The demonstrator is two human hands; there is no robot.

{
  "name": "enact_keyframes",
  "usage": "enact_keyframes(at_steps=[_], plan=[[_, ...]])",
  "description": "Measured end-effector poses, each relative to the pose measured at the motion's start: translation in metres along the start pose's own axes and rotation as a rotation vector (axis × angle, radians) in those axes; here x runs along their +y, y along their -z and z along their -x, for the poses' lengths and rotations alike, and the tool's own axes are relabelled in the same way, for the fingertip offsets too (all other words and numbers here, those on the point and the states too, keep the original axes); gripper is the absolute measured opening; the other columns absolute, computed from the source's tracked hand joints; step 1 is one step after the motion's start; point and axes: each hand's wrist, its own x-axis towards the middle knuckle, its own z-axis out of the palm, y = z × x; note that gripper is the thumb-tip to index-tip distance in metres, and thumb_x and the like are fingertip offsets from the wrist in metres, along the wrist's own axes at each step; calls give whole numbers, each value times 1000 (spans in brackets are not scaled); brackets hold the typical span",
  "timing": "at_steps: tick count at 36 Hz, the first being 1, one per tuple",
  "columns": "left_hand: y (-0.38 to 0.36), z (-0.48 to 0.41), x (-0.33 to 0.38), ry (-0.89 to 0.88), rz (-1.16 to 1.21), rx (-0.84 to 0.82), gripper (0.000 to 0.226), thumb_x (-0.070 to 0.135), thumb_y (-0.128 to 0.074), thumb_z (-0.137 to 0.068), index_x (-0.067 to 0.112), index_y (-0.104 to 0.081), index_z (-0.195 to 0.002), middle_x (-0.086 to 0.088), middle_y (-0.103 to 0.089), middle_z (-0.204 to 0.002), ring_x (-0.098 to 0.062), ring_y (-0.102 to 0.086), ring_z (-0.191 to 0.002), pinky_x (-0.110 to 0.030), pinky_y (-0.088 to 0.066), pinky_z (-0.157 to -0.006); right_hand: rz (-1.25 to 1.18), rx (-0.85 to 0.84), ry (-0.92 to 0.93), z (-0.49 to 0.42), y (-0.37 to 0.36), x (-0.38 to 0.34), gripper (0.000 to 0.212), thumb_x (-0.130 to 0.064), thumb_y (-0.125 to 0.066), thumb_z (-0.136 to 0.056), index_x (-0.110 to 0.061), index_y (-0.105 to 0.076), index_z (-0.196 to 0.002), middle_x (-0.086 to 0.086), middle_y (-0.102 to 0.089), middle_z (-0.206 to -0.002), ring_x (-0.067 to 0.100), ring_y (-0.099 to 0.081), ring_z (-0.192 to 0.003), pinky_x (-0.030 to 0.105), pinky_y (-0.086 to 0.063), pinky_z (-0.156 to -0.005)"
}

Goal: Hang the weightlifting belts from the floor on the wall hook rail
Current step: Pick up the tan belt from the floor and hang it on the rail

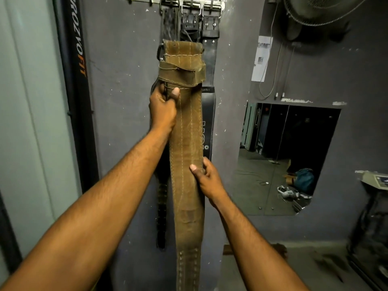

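**Brown belt in hand, not yet hooked: three up, at least one to go**

Nearest us, well below the rail, the tail of the brown belt runs out of the bottom of the view. We hold this belt upright in front of the wall, clear of the floor.

The right hand pinches the belt's right edge, with the thumb flat on the face and the fingers wrapped behind.

Higher up, closer to the rail, the left hand grips the left edge with curled fingers, thumb on the face. Something dark sits under those fingers; we cannot tell what it is.

Above that hand is the folded end with its loop, and the buckle shows at the upper left. This end stops short of the rail and touches no hook.

Behind the brown belt, three black belts hang from the rail by their buckles, side by side under its right part. We count these as done.

The hooks at the rail's left end look bare, so there seems to be room.

Judgement: the task is mostly done. What remains for this belt is to lift the buckle end the rest of the way to a bare hook and let go.

The floor below and right of the rail shows a small brown shape that we cannot identify, so we cannot tell whether more belts wait there.
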Motion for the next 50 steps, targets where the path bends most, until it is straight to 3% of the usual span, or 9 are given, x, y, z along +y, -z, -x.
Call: enact_keyframes(at_steps=[8,15,21,29,33,36,43,47,50], plan=[[-1,-4,6,-13,-12,20,33,18,-62,-95,9,-61,-126,-5,-70,-121,-21,-63,-117,-48,-49,-105,44,-95,-90,7,-1,24,37,-41,-58,-99,-27,-55,-133,-5,-67,-126,13,-66,-116,39,-56,-99],[-9,-15,23,-30,-18,1,29,18,-63,-92,11,-63,-121,-4,-71,-115,-22,-65,-112,-50,-51,-102,71,26,-74,17,-23,35,27,-44,-45,-104,-23,-53,-119,-14,-64,-108,1,-63,-100,15,-49,-75],[-10,-25,33,-59,-20,31,20,17,-62,-90,20,-67,-109,-1,-73,-108,-21,-67,-106,-50,-52,-100,97,131,-21,16,-28,44,14,-38,-47,-105,-29,-54,-96,-7,-67,-96,6,-65,-90,25,-51,-77],[-5,-25,26,-4,-27,25,12,18,-62,-93,27,-62,-101,2,-71,-106,-22,-65,-107,-52,-51,-101,35,-91,-134,30,-19,55,15,-43,-51,-103,-45,-54,-117,-19,-64,-118,-4,-61,-109,14,-48,-83],[-5,-23,26,-5,-38,9,14,16,-60,-95,24,-63,-106,1,-71,-111,-20,-64,-110,-49,-51,-101,110,-186,-183,36,-22,69,32,-50,-53,-100,-42,-49,-131,-12,-64,-128,7,-62,-118,35,-50,-105],[-3,-26,25,5,-31,-9,16,16,-60,-93,27,-64,-105,0,-71,-112,-20,-64,-111,-51,-51,-102,141,-111,-170,38,-25,76,25,-45,-55,-101,-41,-55,-125,-9,-68,-126,9,-65,-116,43,-50,-107],[2,-23,30,92,13,-114,30,16,-60,-95,18,-61,-124,-2,-70,-120,-21,-64,-114,-52,-52,-100,103,-410,-298,34,-14,52,44,-50,-59,-96,-32,-51,-136,-11,-63,-128,5,-62,-112,26,-55,-91],[5,-16,27,171,46,-173,35,15,-60,-95,17,-57,-130,-7,-67,-123,-26,-64,-115,-55,-53,-98,18,-283,-180,1,-6,-10,70,-67,-63,-84,-35,-43,-143,-10,-58,-133,18,-60,-123,49,-51,-105],[4,-9,17,186,20,-221,33,13,-59,-94,22,-59,-126,-5,-67,-122,-25,-65,-113,-54,-53,-98,-99,-129,-13,-31,-4,-71,66,-66,-62,-87,-36,-40,-142,-5,-61,-134,19,-64,-120,48,-53,-102]])
